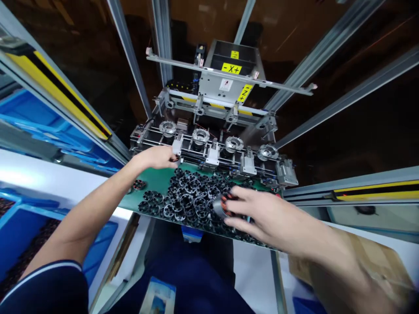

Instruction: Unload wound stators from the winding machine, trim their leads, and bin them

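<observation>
My right hand (pixel 262 211) holds a motor stator (pixel 220 208), a round part with a grey metal side and orange windings, above the right part of a pile of black ring-shaped parts (pixel 186 198). The hand is slightly blurred. At the front of the fixture, my left hand (pixel 160 157) has its fingers curled beside a grey metal block (pixel 177 146). Something dark shows at its fingertips, too small to name. Near the left edge of the green mat (pixel 152 176) lies another part with reddish windings (pixel 139 185).
Behind the pile stands a metal fixture with several round ring seats (pixel 200 137). Aluminium posts with yellow-black strips (pixel 59 91) frame both sides. Blue bins (pixel 19 240) stand at the left, and a cardboard box (pixel 376 261) at the lower right.
</observation>
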{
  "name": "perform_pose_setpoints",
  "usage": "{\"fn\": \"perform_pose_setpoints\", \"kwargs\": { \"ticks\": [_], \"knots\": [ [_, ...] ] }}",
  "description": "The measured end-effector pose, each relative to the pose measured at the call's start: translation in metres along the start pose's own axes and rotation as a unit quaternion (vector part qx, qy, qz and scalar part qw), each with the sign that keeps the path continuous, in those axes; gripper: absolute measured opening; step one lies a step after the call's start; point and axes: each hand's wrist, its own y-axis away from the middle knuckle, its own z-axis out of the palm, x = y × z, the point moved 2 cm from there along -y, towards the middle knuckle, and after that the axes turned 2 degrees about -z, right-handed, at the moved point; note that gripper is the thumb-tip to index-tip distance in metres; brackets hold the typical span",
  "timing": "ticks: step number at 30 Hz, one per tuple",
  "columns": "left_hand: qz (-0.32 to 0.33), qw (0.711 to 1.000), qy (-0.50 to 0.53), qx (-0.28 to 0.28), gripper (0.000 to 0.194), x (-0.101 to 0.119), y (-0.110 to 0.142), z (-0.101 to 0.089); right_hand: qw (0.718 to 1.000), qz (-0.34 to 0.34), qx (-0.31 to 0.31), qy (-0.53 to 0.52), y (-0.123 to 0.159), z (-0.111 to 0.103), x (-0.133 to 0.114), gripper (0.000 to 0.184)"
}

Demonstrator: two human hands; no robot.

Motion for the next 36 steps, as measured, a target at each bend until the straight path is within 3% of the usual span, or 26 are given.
{"fn": "perform_pose_setpoints", "kwargs": {
  "ticks": [3, 7, 9, 11, 15, 19, 22, 24, 30, 33, 36],
  "knots": [
    [-0.104, 0.993, -0.041, -0.032, 0.030, -0.047, 0.044, 0.047, 0.994, -0.043, -0.035, 0.094, -0.117, 0.005, -0.023, 0.033],
    [-0.176, 0.983, -0.056, 0.011, 0.027, -0.070, 0.064, 0.083, 0.981, 0.003, -0.079, 0.178, -0.268, 0.045, -0.046, 0.028],
    [-0.179, 0.982, -0.048, 0.037, 0.029, -0.074, 0.071, 0.090, 0.977, 0.025, -0.100, 0.188, -0.318, 0.066, -0.049, 0.029],
    [-0.170, 0.983, -0.036, 0.061, 0.038, -0.076, 0.084, 0.094, 0.973, 0.048, -0.115, 0.193, -0.347, 0.082, -0.046, 0.036],
    [-0.096, 0.991, -0.005, 0.098, 0.045, -0.076, 0.127, 0.105, 0.971, 0.060, -0.111, 0.205, -0.350, 0.103, -0.039, 0.042],
    [0.038, 0.996, 0.035, 0.072, 0.048, -0.075, 0.170, 0.133, 0.971, -0.020, -0.138, 0.196, -0.322, 0.129, -0.049, 0.038],
    [0.054, 0.997, 0.023, 0.054, 0.048, -0.076, 0.178, 0.150, 0.960, -0.044, -0.193, 0.200, -0.308, 0.154, -0.063, 0.038],
    [0.062, 0.996, 0.011, 0.056, 0.036, -0.076, 0.176, 0.153, 0.956, -0.037, -0.201, 0.213, -0.308, 0.166, -0.069, 0.039],
    [0.054, 0.994, 0.025, 0.094, 0.003, -0.071, 0.176, 0.131, 0.956, 0.005, -0.171, 0.238, -0.330, 0.172, -0.076, 0.040],
    [0.016, 0.986, 0.046, 0.159, 0.028, -0.068, 0.186, 0.110, 0.966, -0.004, -0.148, 0.210, -0.334, 0.160, -0.077, 0.028],
    [-0.025, 0.965, 0.105, 0.238, 0.044, -0.065, 0.192, 0.088, 0.981, -0.026, -0.097, 0.168, -0.319, 0.140, -0.070, 0.026]
  ]
}}
